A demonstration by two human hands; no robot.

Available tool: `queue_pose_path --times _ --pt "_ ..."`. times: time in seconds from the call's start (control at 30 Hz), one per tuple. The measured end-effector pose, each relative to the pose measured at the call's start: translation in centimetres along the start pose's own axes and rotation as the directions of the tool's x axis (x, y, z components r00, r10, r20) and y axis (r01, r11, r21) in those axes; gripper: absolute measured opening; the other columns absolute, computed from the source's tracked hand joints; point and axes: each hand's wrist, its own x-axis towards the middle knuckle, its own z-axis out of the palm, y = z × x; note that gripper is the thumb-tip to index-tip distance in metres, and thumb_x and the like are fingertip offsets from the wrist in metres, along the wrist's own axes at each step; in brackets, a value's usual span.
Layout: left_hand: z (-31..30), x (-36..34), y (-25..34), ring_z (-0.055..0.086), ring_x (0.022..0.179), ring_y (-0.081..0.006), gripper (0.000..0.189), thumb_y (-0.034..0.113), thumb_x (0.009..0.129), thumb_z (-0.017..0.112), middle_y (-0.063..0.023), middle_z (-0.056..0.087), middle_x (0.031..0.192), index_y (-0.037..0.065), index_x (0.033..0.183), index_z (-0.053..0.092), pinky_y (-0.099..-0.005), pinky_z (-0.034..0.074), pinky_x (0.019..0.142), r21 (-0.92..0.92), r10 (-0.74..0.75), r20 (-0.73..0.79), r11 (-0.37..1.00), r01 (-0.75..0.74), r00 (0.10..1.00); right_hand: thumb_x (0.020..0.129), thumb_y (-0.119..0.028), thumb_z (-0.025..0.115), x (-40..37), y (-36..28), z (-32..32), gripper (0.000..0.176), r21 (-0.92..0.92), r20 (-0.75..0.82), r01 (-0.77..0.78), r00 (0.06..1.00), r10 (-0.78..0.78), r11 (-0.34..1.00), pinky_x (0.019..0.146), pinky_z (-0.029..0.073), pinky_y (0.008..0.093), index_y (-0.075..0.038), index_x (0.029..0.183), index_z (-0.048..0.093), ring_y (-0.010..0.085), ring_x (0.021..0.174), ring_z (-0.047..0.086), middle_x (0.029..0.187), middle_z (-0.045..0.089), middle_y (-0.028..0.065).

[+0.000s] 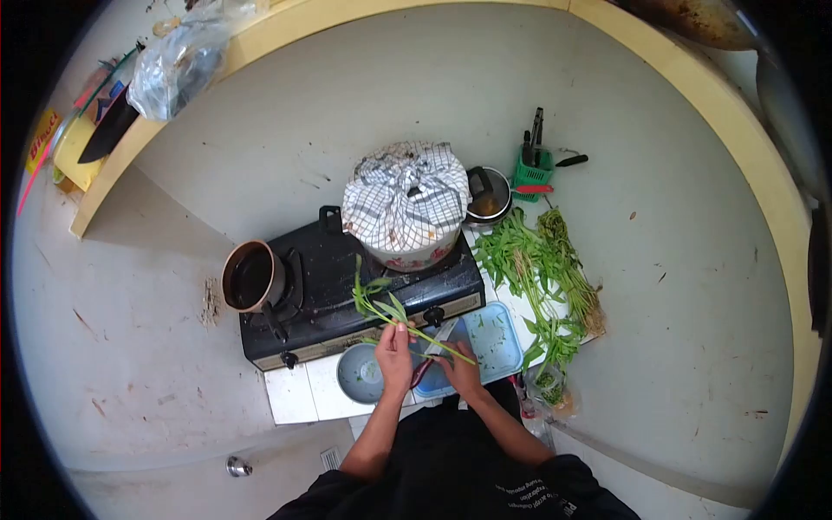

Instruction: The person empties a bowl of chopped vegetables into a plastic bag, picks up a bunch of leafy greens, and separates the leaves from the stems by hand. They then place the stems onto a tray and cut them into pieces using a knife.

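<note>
My left hand (pixel 395 357) is closed around a long green stalk of leafy vegetable (pixel 427 337), which looks like water spinach. Its leafy top points up and left over the front of the stove. At the stalk's lower right end is my right hand (pixel 460 371), its fingers bent and apparently pinching the stem. Between my hands, a knife with a dark red handle (pixel 421 373) lies slanted, blade toward the upper right; whether my right fingertips touch it is hard to see. Beneath are a grey bowl (pixel 350 386) and a blue tray (pixel 515 348) with green scraps.
A black gas stove (pixel 325 251) bears a small saucepan (pixel 232 279) and a big pot covered with a checked cloth (pixel 406 195). Bunches of greens (pixel 524 260) lie on the right counter, near a lidded pan (pixel 490 206) and a green utensil basket (pixel 532 180).
</note>
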Motion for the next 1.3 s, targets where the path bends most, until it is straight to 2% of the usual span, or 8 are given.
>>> queue_pose_path --times 0.2,0.33,0.43,0.7,0.83,0.93,1.03,1.3 --pt "2.0 0.8 -0.5 0.054 0.074 -0.0041 0.035 0.016 0.101 0.059 0.0010 0.063 0.087 -0.001 0.131 0.059 -0.0214 0.045 0.069 -0.018 -0.131 0.145 0.991 0.135 0.981 0.100 -0.021 0.059 -1.7 6.3 -1.3 0.024 0.525 -0.119 -0.267 0.917 0.380 0.808 0.077 0.049 0.0300 -0.004 0.115 0.065 0.0144 0.088 0.062 0.098 0.068 0.0083" --pt "4.3 0.6 -3.6 0.056 0.074 -0.0041 0.032 0.014 0.098 0.064 0.0010 0.062 0.085 -0.001 0.126 0.059 -0.0216 0.047 0.066 -0.033 -0.143 0.308 0.986 0.160 0.941 0.104 -0.024 0.053 -1.2 2.7 -8.5 0.028 0.347 -0.318 -0.166 0.905 0.282 0.923 0.079 0.049 0.0303 -0.001 0.112 0.066 0.0173 0.091 0.063 0.099 0.068 0.0103" --pt "5.6 0.1 -4.4 0.059 0.073 -0.0053 0.030 0.013 0.096 0.066 -0.0002 0.062 0.084 -0.002 0.121 0.058 -0.0218 0.048 0.065 -0.032 -0.180 0.426 0.977 0.213 0.887 0.105 -0.024 0.050 -0.4 0.7 -11.0 0.030 0.290 -0.282 -0.101 0.941 0.186 0.952 0.080 0.048 0.0300 0.001 0.111 0.066 0.0183 0.090 0.063 0.099 0.067 0.0111" --pt "5.9 1.5 -5.2 0.060 0.070 -0.0071 0.028 0.014 0.093 0.071 -0.0016 0.063 0.083 -0.002 0.112 0.059 -0.0228 0.049 0.061 0.172 -0.286 0.598 0.958 0.228 0.749 0.105 -0.038 0.047 -1.9 6.8 -13.7 0.040 0.717 -0.143 -0.362 0.760 0.634 0.595 0.079 0.045 0.0275 -0.006 0.122 0.063 0.0097 0.092 0.059 0.108 0.066 0.0002" --pt "6.7 0.4 -6.0 0.063 0.073 -0.0087 0.027 0.017 0.093 0.071 -0.0029 0.065 0.084 -0.001 0.109 0.059 -0.0244 0.053 0.064 0.233 -0.383 0.671 0.922 0.310 0.634 0.104 -0.033 0.053 -1.8 2.8 -13.5 0.035 0.399 0.051 -0.294 0.953 0.299 0.869 0.076 0.044 0.0232 -0.006 0.122 0.061 0.0079 0.089 0.058 0.106 0.066 0.0010" --pt "8.1 -0.6 -6.8 0.064 0.074 -0.0094 0.029 0.020 0.092 0.073 -0.0021 0.065 0.084 -0.001 0.107 0.060 -0.0236 0.053 0.064 0.143 -0.371 0.679 0.914 0.381 0.634 0.104 -0.029 0.053 -1.0 0.9 -10.8 0.029 0.599 0.254 -0.390 0.921 0.297 0.699 0.066 0.041 0.0204 -0.006 0.118 0.063 0.0061 0.076 0.053 0.090 0.063 -0.0009" --pt "8.1 -0.4 -6.8 0.066 0.080 -0.0114 0.028 0.020 0.092 0.072 -0.0044 0.066 0.091 0.000 0.108 0.060 -0.0253 0.055 0.068 0.123 -0.399 0.669 0.891 0.437 0.627 0.105 -0.028 0.050 -1.0 1.5 -10.4 0.027 0.477 0.185 -0.417 0.908 0.376 0.773 0.058 0.034 0.0209 -0.006 0.114 0.065 0.0050 0.064 0.044 0.074 0.052 -0.0051" --pt "6.7 0.0 -6.1 0.065 0.093 -0.0128 0.029 0.022 0.094 0.070 -0.0047 0.066 0.100 0.002 0.111 0.058 -0.0269 0.054 0.075 0.202 -0.491 0.658 0.846 0.494 0.571 0.106 -0.028 0.048 -2.1 2.3 -12.7 0.030 0.540 0.307 -0.499 0.867 0.394 0.678 0.055 0.029 0.0224 -0.006 0.112 0.067 0.0043 0.062 0.035 0.069 0.040 -0.0080"
